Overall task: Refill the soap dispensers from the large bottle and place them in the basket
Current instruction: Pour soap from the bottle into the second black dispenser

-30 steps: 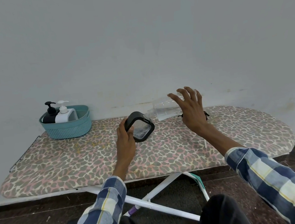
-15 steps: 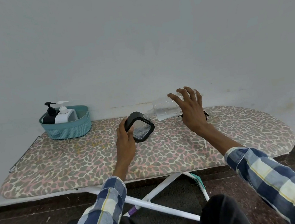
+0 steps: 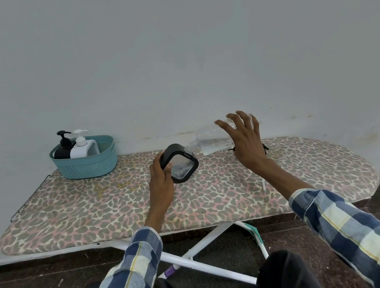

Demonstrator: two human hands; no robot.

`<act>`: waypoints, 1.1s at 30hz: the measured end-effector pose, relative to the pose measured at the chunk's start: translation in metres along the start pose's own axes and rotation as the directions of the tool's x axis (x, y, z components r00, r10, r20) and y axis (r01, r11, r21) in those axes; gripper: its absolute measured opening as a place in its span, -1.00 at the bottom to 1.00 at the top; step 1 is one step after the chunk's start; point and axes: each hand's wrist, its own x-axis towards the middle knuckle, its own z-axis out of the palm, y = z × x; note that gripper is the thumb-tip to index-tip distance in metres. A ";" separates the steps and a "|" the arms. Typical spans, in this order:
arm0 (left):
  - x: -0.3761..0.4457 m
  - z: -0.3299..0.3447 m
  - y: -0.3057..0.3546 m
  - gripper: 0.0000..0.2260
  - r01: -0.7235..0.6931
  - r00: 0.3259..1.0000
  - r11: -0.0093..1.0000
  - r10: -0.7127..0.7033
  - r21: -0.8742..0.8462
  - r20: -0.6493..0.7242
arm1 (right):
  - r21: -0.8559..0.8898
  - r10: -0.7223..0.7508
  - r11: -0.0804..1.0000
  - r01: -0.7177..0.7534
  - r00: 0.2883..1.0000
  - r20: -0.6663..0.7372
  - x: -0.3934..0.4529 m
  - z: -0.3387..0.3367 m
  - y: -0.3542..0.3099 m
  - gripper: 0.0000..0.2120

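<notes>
My left hand [image 3: 161,178] grips a black square-framed soap dispenser [image 3: 180,162], tilted on the ironing board [image 3: 97,209] with its clear face toward me. My right hand [image 3: 246,142] holds the large clear bottle [image 3: 209,139] almost horizontal, fingers spread over its back half. The bottle's threaded neck touches the dispenser's top right corner, and clear liquid lies in the bottle's lower side. At the far left stands a teal basket [image 3: 85,167] holding a black pump dispenser [image 3: 62,146] and a white pump dispenser [image 3: 82,145].
A small black object [image 3: 265,147] lies on the board behind my right wrist, mostly hidden. A thin white straw-like piece [image 3: 263,184] lies by my right forearm. The wall runs directly behind the board. White board legs [image 3: 197,254] cross below.
</notes>
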 end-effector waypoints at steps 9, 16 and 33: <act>0.002 0.001 -0.004 -0.56 -0.013 1.000 1.000 0.013 0.007 -0.003 | -0.001 -0.003 1.000 0.003 1.000 -0.002 -0.001 0.000 0.000 0.02; 0.002 0.002 -0.004 -0.55 -0.005 1.000 1.000 0.005 0.019 -0.007 | -0.010 -0.006 1.000 0.006 1.000 -0.005 0.001 0.001 -0.001 0.02; 0.002 0.001 -0.004 -0.56 0.005 1.000 1.000 -0.005 -0.004 0.002 | -0.012 -0.013 1.000 0.013 1.000 -0.012 0.003 0.003 0.000 0.05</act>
